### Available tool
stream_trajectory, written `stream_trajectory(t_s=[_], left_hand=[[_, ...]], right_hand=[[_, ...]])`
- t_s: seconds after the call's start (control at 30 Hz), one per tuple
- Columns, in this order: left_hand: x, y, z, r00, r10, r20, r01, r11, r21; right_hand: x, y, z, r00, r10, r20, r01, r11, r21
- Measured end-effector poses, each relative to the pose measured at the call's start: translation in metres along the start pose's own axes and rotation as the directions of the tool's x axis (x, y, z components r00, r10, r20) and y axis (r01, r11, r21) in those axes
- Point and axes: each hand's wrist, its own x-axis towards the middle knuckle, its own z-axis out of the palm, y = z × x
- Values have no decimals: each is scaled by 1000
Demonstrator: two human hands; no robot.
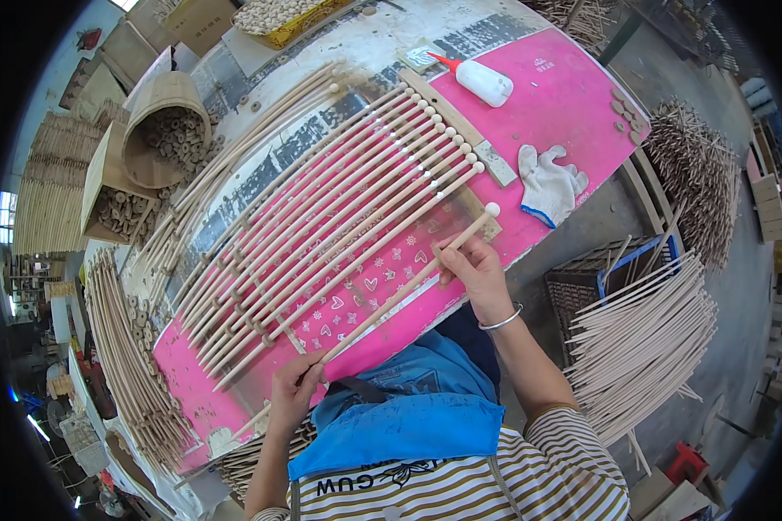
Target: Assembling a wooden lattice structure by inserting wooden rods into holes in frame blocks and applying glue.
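I hold one long pale wooden stick (391, 300) with a round bead tip across the near edge of a pink table mat (565, 95). My left hand (295, 386) grips its lower end; my right hand (471, 267) pinches it close to the beaded tip. Just beyond it lies a row of several like sticks (339, 217), side by side, bead tips lined up against a wooden strip (447, 113).
A white glue bottle (482, 82) and a white glove (549, 184) lie on the mat's far right. Wooden tubs of small rings (169, 135) stand at the left. Bundles of plain sticks (643, 339) rest at my right, more at the table's left edge (126, 365).
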Motion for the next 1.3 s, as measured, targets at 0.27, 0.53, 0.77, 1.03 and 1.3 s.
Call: stream_trajectory(t_s=[0.27, 0.53, 0.77, 1.03, 1.3], left_hand=[[1, -3, 0, 995, 26, -91, -17, 994, 106], [7, 3, 6, 981, 157, -114, -132, 970, 204], [11, -2, 13, 957, 239, -165, -190, 944, 269], [17, 0, 17, 926, 327, -188, -240, 896, 373], [21, -7, 19, 911, 360, -200, -249, 869, 428]], right_hand=[[-7, -33, 5, 998, 55, 31, -58, 993, 106], [-10, -24, -21, 975, 222, 15, -220, 973, -65], [-14, -42, -8, 986, 164, 19, -164, 986, -2], [-11, -30, -26, 986, 164, -37, -168, 977, -131], [-9, -39, -16, 977, 193, -91, -199, 977, -71]])
